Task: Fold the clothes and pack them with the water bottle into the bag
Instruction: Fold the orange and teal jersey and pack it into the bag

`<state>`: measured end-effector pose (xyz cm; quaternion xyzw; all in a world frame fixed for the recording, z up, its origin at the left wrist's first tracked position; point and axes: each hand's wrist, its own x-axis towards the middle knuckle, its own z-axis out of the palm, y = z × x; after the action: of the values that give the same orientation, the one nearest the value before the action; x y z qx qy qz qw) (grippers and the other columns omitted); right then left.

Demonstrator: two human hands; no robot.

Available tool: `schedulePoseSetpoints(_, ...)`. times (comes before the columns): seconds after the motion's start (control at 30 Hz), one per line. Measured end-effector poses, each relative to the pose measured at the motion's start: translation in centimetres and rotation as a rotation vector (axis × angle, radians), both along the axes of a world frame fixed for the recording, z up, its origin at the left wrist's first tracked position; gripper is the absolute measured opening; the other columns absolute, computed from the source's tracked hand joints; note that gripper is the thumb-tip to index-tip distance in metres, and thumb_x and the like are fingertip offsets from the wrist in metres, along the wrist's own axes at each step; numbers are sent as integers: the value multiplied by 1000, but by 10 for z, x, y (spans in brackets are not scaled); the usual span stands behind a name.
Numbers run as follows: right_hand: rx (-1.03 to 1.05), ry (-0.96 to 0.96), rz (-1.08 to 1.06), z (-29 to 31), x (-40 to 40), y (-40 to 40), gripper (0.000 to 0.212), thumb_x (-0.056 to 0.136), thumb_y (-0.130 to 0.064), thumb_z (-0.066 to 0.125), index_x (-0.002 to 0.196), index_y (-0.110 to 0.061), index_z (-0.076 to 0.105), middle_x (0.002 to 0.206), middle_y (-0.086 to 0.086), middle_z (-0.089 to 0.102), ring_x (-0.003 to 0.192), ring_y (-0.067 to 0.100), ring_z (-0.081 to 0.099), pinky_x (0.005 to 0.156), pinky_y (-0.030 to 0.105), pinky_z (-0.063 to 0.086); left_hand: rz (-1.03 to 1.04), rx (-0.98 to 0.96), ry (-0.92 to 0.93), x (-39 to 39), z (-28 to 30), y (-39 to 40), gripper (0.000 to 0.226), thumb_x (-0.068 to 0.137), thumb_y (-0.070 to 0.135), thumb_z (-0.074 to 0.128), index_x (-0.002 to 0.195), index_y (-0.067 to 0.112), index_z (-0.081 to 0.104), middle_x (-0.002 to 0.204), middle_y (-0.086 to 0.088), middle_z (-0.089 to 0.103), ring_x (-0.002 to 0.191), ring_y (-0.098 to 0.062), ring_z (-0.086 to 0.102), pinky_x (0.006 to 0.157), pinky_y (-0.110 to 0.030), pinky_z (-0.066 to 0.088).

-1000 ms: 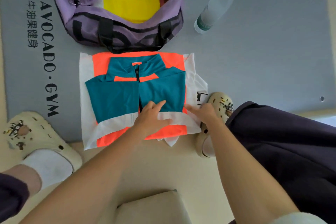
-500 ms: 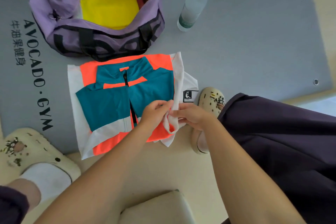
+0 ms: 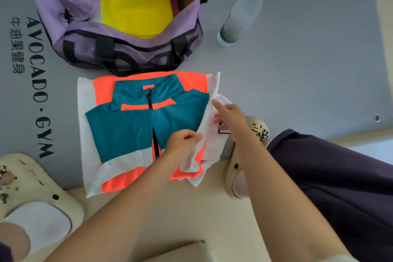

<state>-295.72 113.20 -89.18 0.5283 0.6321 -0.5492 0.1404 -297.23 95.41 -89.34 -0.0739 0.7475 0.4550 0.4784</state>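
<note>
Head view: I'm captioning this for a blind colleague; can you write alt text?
A person's left hand pinches the white edge of a folded teal, orange and white zip jacket on a grey gym mat, while the right hand reaches under that flap. Beyond lie an open purple duffel bag and a clear green-capped water bottle.

I saw bright, even daylight, soft shadows only. Wide-angle bending showed at frame edges; lower-left clog [image 3: 32,193] looked motion-blurred, centre stayed fairly sharp.

Bare forearms, dark purple trousers [image 3: 340,187], white socks [image 3: 38,219], cream charm-studded clogs [image 3: 240,176].
</note>
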Motion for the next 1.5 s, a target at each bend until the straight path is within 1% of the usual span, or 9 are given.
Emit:
schedulePoseSetpoints(0.23, 65, -81, 225, -8, -52, -2, 29, 80, -37, 74, 70, -14, 58, 65, -1, 61, 49, 9, 57, 37, 14, 41, 56, 68, -78, -2, 0, -19, 16, 90, 28, 68, 76, 20, 68, 64, 13, 61, 65, -6, 56, 66, -24, 45)
schedulePoseSetpoints(0.43, -186, 101, 163, 15, -65, -29, 17, 85, -24, 73, 88, -9, 64, 76, 7, 70, 64, 18, 65, 57, 29, 54, 231, 204, -253, -21, 13, -62, 17, 81, 35, 72, 83, 19, 65, 78, -2, 66, 74, -20, 61, 66, -32, 47)
schedulePoseSetpoints(0.53, -249, 154, 207, 23, -84, -60, 25, 87, -18, 71, 99, 2, 62, 85, 17, 70, 75, 28, 68, 72, 41, 60, 232, 183, -198, -28, 21, -67, 42, 63, 51, 82, 96, 32, 64, 88, 10, 73, 83, -10, 70, 67, -22, 52)
schedulePoseSetpoints(0.63, -258, 156, 267, 30, -104, -107, 37, 88, -15, 70, 110, 12, 57, 91, 26, 69, 80, 35, 68, 81, 53, 58, 248, 14, -21, -35, 22, -85, 23, 79, 41, 79, 89, 34, 60, 84, 18, 63, 80, -3, 61, 61, -18, 43)
schedulePoseSetpoints(0.87, -265, 176, 470, 29, -145, -209, 34, 87, -15, 72, 111, 4, 59, 94, 20, 68, 78, 28, 68, 69, 42, 61, 397, -102, -41, -57, 11, -203, 14, 80, 38, 79, 81, 29, 68, 78, 9, 72, 76, -12, 69, 72, -29, 55)
schedulePoseSetpoints(0.97, -303, 187, 547, 24, -150, -239, 27, 89, -16, 70, 110, -4, 59, 97, 14, 67, 81, 24, 67, 77, 43, 60, 462, -159, -25, -62, -1, -232, 16, 81, 33, 79, 80, 25, 66, 70, 8, 70, 66, -11, 67, 55, -22, 49)
schedulePoseSetpoints(1.23, 243, 95, 416, 11, -91, -162, 19, 88, -26, 67, 89, -9, 58, 84, 12, 68, 57, 19, 63, 64, 38, 57, 464, -292, 55, -64, -28, -235, 22, 81, 35, 75, 88, 16, 66, 84, -2, 69, 78, -21, 65, 72, -34, 52)
schedulePoseSetpoints(1.37, -25, -82, 500, 2, -54, -163, 29, 90, -29, 68, 94, -1, 66, 89, 13, 73, 68, 17, 70, 62, 26, 58, 483, -316, 92, -62, -28, -239, 23, 84, 35, 72, 96, 18, 62, 85, 1, 65, 74, -17, 61, 62, -27, 45)
schedulePoseSetpoints(1.5, -151, -51, 402, 0, -44, -182, 27, 91, -28, 67, 92, -1, 65, 91, 17, 72, 80, 26, 70, 77, 33, 58, 565, -231, -3, -61, -26, -249, 27, 87, 28, 71, 105, 10, 64, 86, 2, 68, 75, -12, 65, 64, -24, 51)
